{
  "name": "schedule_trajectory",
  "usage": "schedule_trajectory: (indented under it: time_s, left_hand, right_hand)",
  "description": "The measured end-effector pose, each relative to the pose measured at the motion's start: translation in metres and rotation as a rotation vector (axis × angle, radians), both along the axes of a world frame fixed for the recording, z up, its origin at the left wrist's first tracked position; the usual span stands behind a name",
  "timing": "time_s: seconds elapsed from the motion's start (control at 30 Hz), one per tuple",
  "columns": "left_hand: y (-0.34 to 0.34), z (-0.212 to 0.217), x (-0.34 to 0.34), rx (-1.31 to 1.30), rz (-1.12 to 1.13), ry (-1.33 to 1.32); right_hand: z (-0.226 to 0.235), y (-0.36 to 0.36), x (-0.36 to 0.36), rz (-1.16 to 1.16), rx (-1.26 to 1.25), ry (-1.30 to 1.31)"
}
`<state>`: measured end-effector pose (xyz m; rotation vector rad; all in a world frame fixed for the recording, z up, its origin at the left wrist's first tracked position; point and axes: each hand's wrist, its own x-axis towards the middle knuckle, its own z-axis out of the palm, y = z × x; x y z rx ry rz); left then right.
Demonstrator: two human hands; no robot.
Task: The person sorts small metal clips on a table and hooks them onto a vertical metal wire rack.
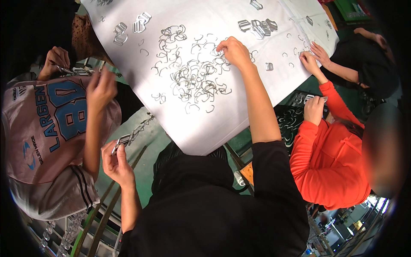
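My left hand [119, 167] is raised off the table's near left side, thumb and fingers closed on the end of a metal chain [136, 133]. Flat silver links make up this chain, which trails away up and to the right. Over the white table my right hand [234, 52] reaches to the edge of a loose pile of open C-shaped metal rings [195, 75]. Its fingertips are pinched together and touch the pile; whatever lies between them is too small to make out.
Flat slotted silver buckles [259, 28] lie in clusters on the white-covered table [162, 124]. At my left, a person in a jersey [51, 124] handles a chain. A person in an orange top [329, 158] sits at my right; beyond, another person's hands [321, 55] touch the table.
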<state>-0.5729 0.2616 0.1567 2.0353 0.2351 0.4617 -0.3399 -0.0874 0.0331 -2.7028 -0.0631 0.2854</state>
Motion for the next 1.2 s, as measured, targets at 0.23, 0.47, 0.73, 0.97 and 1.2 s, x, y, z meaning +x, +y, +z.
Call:
schedule_trajectory:
  time_s: [0.23, 0.47, 0.73, 0.97, 1.2]
  left_hand:
    - [0.004, 0.0, -0.009, -0.042, 0.038, 0.025]
    - [0.0, 0.0, 0.001, -0.043, 0.019, 0.037]
    - [0.002, 0.008, -0.004, -0.034, 0.036, 0.006]
    - [0.002, 0.0, -0.001, -0.082, 0.008, 0.005]
    - [0.004, 0.003, -0.004, -0.032, 0.03, 0.013]
  right_hand:
    - [-0.002, -0.002, -0.009, -0.127, 0.059, -0.114]
    - [-0.008, -0.005, 0.001, -0.061, 0.106, -0.159]
    - [0.006, 0.007, 0.024, -0.107, 0.011, 0.006]
    - [-0.013, 0.04, 0.026, -0.192, -0.201, 0.064]
    - [-0.013, 0.021, 0.025, -0.171, 0.148, 0.267]
